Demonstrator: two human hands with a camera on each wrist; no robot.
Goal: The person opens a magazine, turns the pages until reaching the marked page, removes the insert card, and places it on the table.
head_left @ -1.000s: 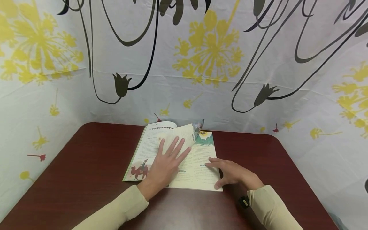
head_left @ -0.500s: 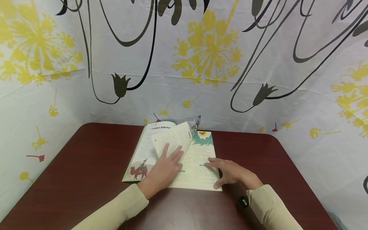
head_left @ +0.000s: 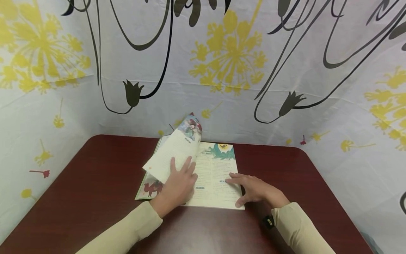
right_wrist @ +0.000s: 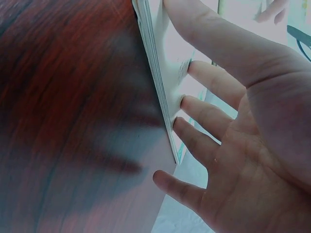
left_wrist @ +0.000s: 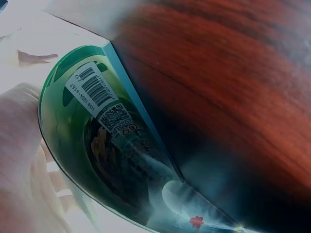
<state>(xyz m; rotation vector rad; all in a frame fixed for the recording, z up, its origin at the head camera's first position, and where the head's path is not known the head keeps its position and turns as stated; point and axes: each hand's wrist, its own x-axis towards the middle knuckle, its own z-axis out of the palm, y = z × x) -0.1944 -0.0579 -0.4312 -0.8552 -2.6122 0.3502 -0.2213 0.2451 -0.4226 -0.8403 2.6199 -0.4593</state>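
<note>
An open magazine (head_left: 219,192) lies on the dark red table, with printed text and a camel picture at its lower left. My left hand (head_left: 177,185) rests its extended fingers on a turning page (head_left: 168,155), which leans left over the left-hand page with its top end raised and curled. In the left wrist view, a green cover (left_wrist: 77,116) with a barcode label bows outward beside the hand. My right hand (head_left: 255,190) touches the right-hand page with spread fingertips, its thumb near the lower right corner. In the right wrist view, these fingers (right_wrist: 209,116) meet the page near its edge.
The table (head_left: 95,183) is wood-grained with rounded back corners. A white cloth (head_left: 152,63) printed with yellow and dark flowers hangs behind it and along both sides. A dark band (head_left: 269,222) is on the right wrist.
The page under my left hand has swung leftward across the magazine, uncovering more of the right-hand page. My left hand has shifted slightly left and toward me. The right hand has stayed put.
</note>
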